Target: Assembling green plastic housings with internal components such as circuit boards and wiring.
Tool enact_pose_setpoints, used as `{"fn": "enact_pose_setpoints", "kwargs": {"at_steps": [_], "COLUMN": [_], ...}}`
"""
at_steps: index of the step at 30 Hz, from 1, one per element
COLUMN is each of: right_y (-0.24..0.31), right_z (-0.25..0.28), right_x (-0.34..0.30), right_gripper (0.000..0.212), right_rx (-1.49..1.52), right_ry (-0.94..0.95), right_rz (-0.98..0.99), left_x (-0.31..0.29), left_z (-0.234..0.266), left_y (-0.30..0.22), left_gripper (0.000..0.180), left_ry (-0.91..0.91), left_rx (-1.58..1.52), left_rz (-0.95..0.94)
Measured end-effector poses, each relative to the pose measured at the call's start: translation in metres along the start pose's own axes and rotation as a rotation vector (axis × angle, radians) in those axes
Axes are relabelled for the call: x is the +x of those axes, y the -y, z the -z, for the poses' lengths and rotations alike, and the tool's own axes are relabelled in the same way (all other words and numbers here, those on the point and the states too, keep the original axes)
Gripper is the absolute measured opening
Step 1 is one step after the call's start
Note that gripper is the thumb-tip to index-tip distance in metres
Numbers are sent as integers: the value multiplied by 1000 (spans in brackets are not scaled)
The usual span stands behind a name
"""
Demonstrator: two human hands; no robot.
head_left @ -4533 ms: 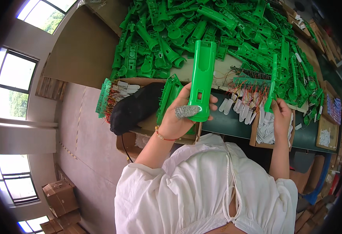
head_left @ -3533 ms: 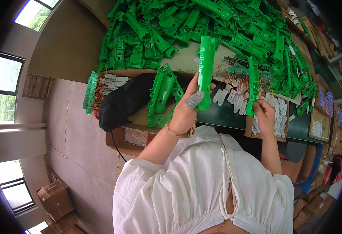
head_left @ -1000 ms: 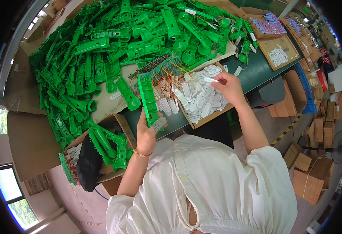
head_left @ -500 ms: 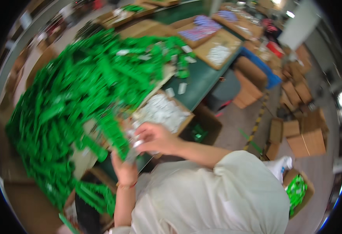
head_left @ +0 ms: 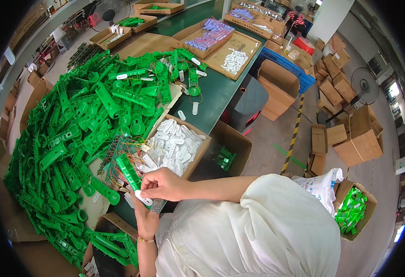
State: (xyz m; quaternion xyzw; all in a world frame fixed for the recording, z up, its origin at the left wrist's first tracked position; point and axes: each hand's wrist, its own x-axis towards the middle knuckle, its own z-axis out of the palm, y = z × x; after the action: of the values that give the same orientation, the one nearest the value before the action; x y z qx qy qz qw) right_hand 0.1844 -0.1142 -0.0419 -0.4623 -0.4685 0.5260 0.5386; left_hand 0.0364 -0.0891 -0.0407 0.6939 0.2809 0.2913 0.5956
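A long green plastic shell (head_left: 127,170) slants up and to the left out of my left hand (head_left: 148,221), which grips its lower end. My right hand (head_left: 168,184) has thumb and fingers pinched on a white oval plastic cover (head_left: 143,198), which lies against that lower end. A silvery grey wrap shows at my left fingers. Just beyond my hands are a shallow cardboard tray of white covers (head_left: 177,147) and a tangle of thin coloured wires with small boards (head_left: 119,154).
Green shells (head_left: 87,111) are heaped high across the left of the green table (head_left: 214,99). Farther back stand cardboard trays with purple parts (head_left: 209,36) and white pieces (head_left: 235,61). Cartons (head_left: 276,87) and a fan (head_left: 363,87) stand at the right.
The view has shifted and sharpened. My right hand has come lower and left, to the base of the green shell, and the white cover now rests against it. My left hand keeps the shell.
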Motion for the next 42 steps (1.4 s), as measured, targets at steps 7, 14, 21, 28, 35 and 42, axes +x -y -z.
{"fn": "enact_pose_setpoints", "kwargs": {"at_steps": [7,14,21,28,35,42], "right_y": [-9,1,5,-3,9,0], "right_z": [-5,-9,-20,-20,-31,-43], "right_x": [-1,-1,-3,-1,3,7], "right_gripper": [16,18,15,12,14,13], "right_rx": [138,77,51,16,116,51], "right_ry": [8,38,0,-26,13,63], "right_rz": [-8,-71,-18,-111,-143,-129], "left_x": [-10,-18,-27,-23,-31,-42], "left_z": [19,15,15,19,29,35], "left_y": [11,16,9,2,-4,12], "left_gripper": [58,55,62,85,92,89], "left_ry": [-38,15,-67,-14,-93,-80], "left_rx": [88,216,71,345,244,317], "left_rz": [14,-105,-63,33,17,33]}}
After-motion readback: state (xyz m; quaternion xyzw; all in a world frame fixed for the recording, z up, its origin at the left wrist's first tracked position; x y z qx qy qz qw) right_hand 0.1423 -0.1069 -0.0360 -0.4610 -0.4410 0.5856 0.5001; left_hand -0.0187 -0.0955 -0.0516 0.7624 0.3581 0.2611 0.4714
